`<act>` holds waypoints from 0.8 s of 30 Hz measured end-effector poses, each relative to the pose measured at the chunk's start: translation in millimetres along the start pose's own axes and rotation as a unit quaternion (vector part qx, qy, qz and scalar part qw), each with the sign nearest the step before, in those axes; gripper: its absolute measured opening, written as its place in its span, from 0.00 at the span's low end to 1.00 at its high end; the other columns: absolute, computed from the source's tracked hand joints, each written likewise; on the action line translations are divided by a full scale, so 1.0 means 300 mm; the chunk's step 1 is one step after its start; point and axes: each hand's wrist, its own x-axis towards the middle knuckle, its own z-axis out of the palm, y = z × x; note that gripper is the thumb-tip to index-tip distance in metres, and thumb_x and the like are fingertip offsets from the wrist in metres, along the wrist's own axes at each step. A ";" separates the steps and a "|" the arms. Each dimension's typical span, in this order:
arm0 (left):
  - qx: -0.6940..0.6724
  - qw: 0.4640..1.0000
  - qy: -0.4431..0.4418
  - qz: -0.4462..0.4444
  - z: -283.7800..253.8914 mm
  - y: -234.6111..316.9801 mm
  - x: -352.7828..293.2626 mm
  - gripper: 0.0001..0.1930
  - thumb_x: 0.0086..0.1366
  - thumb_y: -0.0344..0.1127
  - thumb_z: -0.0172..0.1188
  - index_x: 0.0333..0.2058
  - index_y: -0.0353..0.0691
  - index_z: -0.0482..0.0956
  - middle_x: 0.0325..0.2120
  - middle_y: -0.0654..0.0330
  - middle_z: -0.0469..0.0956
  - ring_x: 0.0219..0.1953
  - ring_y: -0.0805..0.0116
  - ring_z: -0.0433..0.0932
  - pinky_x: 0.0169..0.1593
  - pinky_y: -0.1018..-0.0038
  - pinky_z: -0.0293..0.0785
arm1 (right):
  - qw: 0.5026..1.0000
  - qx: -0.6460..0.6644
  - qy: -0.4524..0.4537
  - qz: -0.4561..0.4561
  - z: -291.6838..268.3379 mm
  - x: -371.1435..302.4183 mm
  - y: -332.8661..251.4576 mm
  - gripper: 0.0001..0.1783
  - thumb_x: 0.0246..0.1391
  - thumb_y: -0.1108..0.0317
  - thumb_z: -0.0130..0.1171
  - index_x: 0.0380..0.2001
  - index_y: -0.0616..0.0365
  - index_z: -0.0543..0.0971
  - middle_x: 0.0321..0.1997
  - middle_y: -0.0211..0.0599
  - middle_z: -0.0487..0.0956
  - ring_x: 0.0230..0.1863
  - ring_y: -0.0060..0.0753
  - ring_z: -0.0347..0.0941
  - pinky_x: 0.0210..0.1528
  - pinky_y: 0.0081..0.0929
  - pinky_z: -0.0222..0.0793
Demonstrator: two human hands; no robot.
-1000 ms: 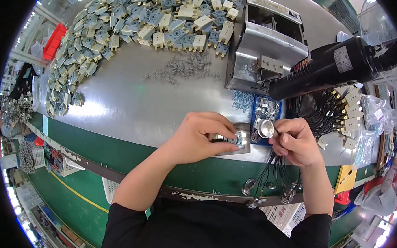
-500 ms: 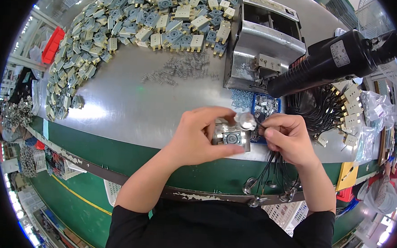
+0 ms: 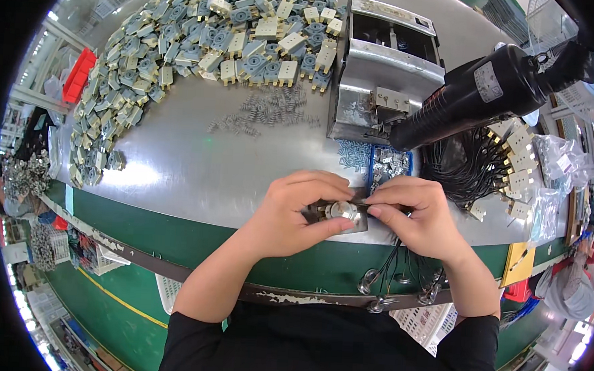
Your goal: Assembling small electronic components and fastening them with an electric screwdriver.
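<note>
A round silver metal cap (image 3: 342,211) sits over a small block-like part on a metal fixture plate (image 3: 356,231) near the table's front. Curled around its left side, my left hand (image 3: 294,209) has its thumb against the cap's lower edge and its fingers behind. My right hand (image 3: 413,215) is closed in a pinch just right of the cap. A thin black lead seems to be between its fingertips, though they mostly cover it. Black wires with round metal ends (image 3: 370,280) hang over the table edge below the right hand.
Grey and cream switch housings (image 3: 251,42) are heaped at the back left, with loose springs (image 3: 274,107) before them. A metal machine (image 3: 387,76), a black cylindrical tool (image 3: 476,91), blue-tinted screws (image 3: 354,155) and a blue tray of metal bits (image 3: 390,162) stand beyond. Black cables (image 3: 470,157) lie right.
The round cap has moved left and down onto the part in the fixture. My right hand has shifted left toward it, and my left thumb now touches the cap.
</note>
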 end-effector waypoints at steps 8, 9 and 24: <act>0.120 0.992 0.007 0.045 0.046 -0.037 -0.037 0.19 0.50 0.31 0.82 0.40 0.35 0.86 0.44 0.53 0.87 0.51 0.51 0.87 0.53 0.61 0.84 | 0.991 -0.013 -0.018 0.132 0.022 0.004 0.018 0.05 0.56 0.76 0.71 0.36 0.65 0.88 0.30 0.33 0.84 0.25 0.18 0.70 0.28 0.20 0.66; 0.116 0.993 0.008 0.030 0.053 -0.039 -0.040 0.19 0.50 0.31 0.82 0.40 0.35 0.86 0.44 0.53 0.87 0.51 0.51 0.87 0.53 0.62 0.84 | 0.991 -0.016 -0.021 0.130 0.023 0.000 0.027 0.05 0.56 0.76 0.71 0.36 0.66 0.88 0.30 0.33 0.84 0.26 0.18 0.71 0.28 0.20 0.66; 0.046 0.998 -0.023 -0.027 0.032 -0.033 -0.033 0.17 0.52 0.27 0.79 0.41 0.35 0.86 0.45 0.54 0.87 0.50 0.55 0.87 0.53 0.63 0.84 | 0.991 -0.119 -0.050 0.035 0.041 0.009 0.014 0.06 0.54 0.79 0.70 0.36 0.65 0.87 0.35 0.44 0.85 0.33 0.38 0.83 0.35 0.31 0.78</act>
